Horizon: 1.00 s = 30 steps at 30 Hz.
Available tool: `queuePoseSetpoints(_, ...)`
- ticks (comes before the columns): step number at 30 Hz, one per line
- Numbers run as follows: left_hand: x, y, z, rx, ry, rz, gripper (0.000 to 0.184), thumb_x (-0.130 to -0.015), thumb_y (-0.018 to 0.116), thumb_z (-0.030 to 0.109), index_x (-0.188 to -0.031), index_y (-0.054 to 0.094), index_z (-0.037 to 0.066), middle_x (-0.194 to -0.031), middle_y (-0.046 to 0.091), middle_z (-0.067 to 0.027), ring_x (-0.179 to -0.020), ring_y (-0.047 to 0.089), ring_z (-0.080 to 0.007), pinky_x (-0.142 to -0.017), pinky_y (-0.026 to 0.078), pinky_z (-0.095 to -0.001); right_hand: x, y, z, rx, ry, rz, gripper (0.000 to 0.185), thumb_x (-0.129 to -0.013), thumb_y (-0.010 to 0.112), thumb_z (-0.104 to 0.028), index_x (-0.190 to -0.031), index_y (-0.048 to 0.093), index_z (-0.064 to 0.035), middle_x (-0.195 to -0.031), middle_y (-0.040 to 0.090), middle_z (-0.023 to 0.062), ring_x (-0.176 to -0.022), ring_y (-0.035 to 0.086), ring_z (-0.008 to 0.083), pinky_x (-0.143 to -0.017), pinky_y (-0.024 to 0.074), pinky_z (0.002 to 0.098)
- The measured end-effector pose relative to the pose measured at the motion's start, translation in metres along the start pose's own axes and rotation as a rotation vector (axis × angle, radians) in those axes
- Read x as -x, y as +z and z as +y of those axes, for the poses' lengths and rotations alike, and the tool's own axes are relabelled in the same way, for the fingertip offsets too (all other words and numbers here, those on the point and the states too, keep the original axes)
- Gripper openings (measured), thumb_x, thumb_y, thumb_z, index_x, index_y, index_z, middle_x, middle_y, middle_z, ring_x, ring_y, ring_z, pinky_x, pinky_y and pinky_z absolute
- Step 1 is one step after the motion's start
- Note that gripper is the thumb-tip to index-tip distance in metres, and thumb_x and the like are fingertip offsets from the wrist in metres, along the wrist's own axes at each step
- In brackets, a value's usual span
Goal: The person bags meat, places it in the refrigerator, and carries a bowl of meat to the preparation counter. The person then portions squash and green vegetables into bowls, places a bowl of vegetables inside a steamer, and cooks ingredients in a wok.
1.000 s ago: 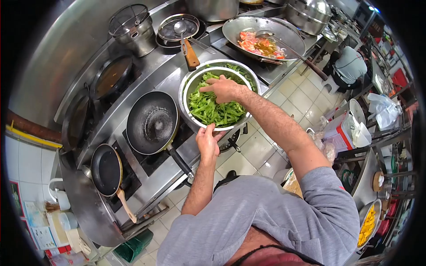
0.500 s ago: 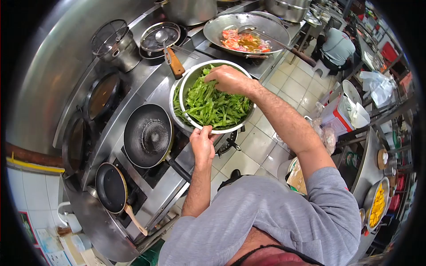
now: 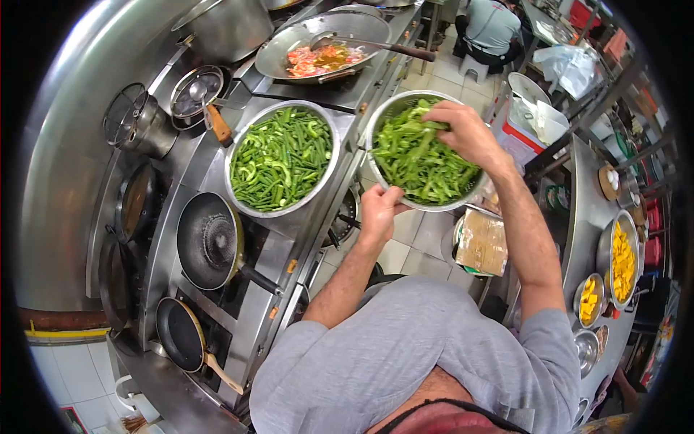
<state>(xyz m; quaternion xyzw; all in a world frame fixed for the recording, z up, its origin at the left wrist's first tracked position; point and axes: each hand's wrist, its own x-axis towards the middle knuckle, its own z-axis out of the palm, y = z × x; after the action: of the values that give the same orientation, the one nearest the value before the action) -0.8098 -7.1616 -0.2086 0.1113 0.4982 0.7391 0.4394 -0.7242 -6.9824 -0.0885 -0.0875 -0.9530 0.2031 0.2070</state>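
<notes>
My left hand point(image 3: 380, 215) grips the near rim of a metal colander point(image 3: 373, 160), its thumb over the edge. Cut leafy-looking greens point(image 3: 423, 163) fill the colander, which is held up over the floor beside the stove. My right hand point(image 3: 466, 134) reaches over the far right rim, fingers curled down onto the greens; its fingertips are partly hidden. To the left, a wide metal bowl point(image 3: 335, 137) of cut green beans point(image 3: 282, 159) and paler curved slices rests on the stove counter.
A wok point(image 3: 376, 29) with chopped red and orange food and a ladle stands at the back. Two frying pans point(image 3: 210, 235) sit on the near burners. On the right counter are bowls of yellow pieces point(image 3: 623, 257). A person point(image 3: 491, 27) sits farther back.
Both hands have carried the colander right, off the bowl of green beans, which is now uncovered. My view has turned rightward. My right hand has stayed at the greens.
</notes>
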Motion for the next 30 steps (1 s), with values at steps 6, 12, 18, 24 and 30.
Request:
queuePoseSetpoints(6, 0.027, 0.092, -0.072, -0.005, -0.110, -0.185, 0.010, -0.078, 0.052, 0.002, -0.084, 0.056, -0.005, -0.082, 0.062, -0.0103, -0.069, 0.062, -0.0169, -0.061, 0.055, -0.0319, 0.128, -0.072, 0.033, 0.071, 0.246, 0.177, 0.032, -0.066, 0.061, 0.004, -0.097, 0.061, -0.0008, -0.096, 0.060, 0.0131, -0.091, 0.059, 0.0296, -0.081, 0.0461, 0.0333)
queuePoseSetpoints(12, 0.067, 0.179, -0.131, -0.054, -0.241, -0.406, 0.006, -0.077, 0.052, 0.000, -0.081, 0.053, -0.004, -0.079, 0.060, -0.0102, -0.068, 0.061, -0.0179, -0.062, 0.055, -0.0342, 0.261, -0.139, 0.052, 0.081, 0.430, 0.293, 0.032, -0.068, 0.062, -0.002, -0.100, 0.061, -0.0016, -0.094, 0.060, 0.0149, -0.090, 0.059, 0.0303, -0.081, 0.0468, 0.0357)
queuePoseSetpoints(18, 0.097, 0.247, -0.172, -0.132, -0.386, -0.519, 0.002, -0.076, 0.050, -0.001, -0.077, 0.052, -0.002, -0.069, 0.051, -0.0030, -0.060, 0.056, -0.0152, -0.064, 0.056, -0.0357, 0.363, -0.183, 0.053, 0.146, 0.593, 0.441, 0.030, -0.069, 0.062, -0.001, -0.099, 0.062, -0.0040, -0.093, 0.061, 0.0108, -0.087, 0.059, 0.0250, -0.078, 0.0457, 0.0316)
queuePoseSetpoints(24, 0.105, 0.276, -0.191, -0.175, -0.474, -0.674, 0.003, -0.076, 0.050, 0.000, -0.077, 0.052, -0.002, -0.067, 0.051, -0.0022, -0.058, 0.056, -0.0134, -0.062, 0.057, -0.0341, 0.451, -0.218, 0.030, 0.041, 0.925, 0.703, 0.032, -0.071, 0.064, -0.005, -0.102, 0.062, -0.0024, -0.094, 0.061, 0.0071, -0.085, 0.058, 0.0144, -0.075, 0.0470, 0.0259)
queuePoseSetpoints(30, 0.079, 0.268, -0.218, -0.219, -0.505, -0.754, 0.008, -0.078, 0.052, 0.000, -0.084, 0.054, -0.004, -0.079, 0.061, -0.0115, -0.068, 0.062, -0.0205, -0.065, 0.055, -0.0373, 0.548, -0.198, 0.040, 0.128, 1.268, 0.761, 0.034, -0.069, 0.060, -0.004, -0.103, 0.063, -0.0038, -0.092, 0.063, 0.0149, -0.081, 0.062, 0.0232, -0.074, 0.0485, 0.0330)
